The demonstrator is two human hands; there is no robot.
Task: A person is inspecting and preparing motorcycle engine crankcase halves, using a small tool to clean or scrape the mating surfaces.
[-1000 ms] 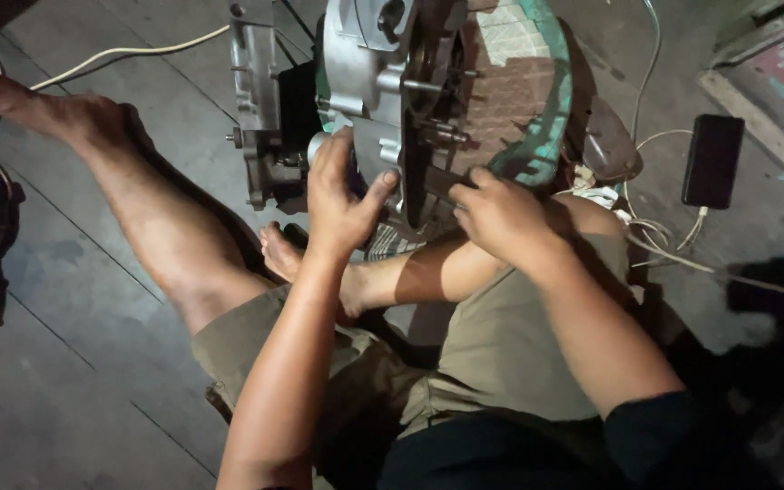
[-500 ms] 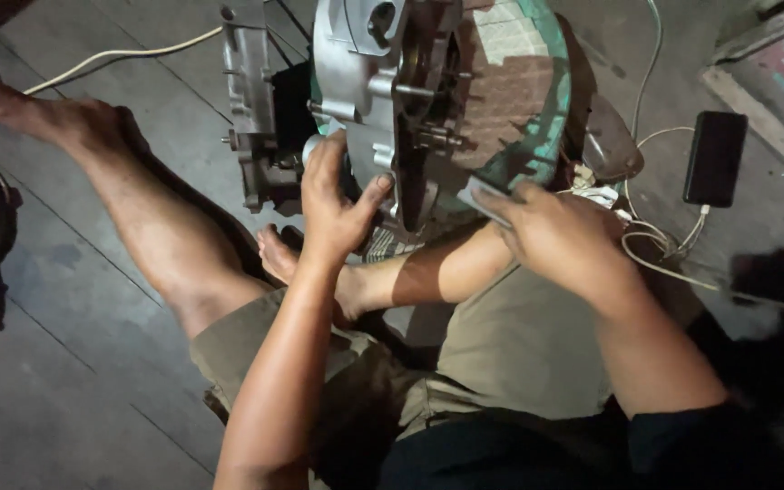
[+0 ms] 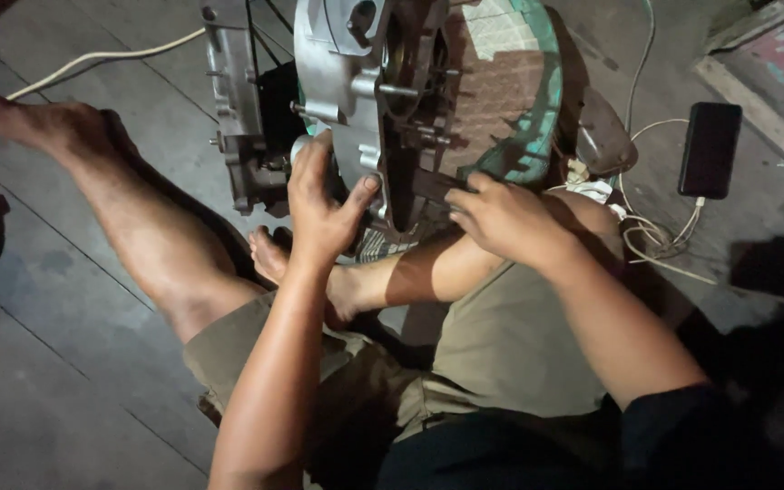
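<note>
Just beyond hands [image 3: 410, 213], engine casing [image 3: 356, 91]

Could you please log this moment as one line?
left hand: grips engine case | right hand: holds dark tool at case | phone: on floor, cabled

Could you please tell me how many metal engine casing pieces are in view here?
2: the large silver casing gripped by the left hand, and a smaller grey casing standing just left of it. Others may be hidden behind.
</note>
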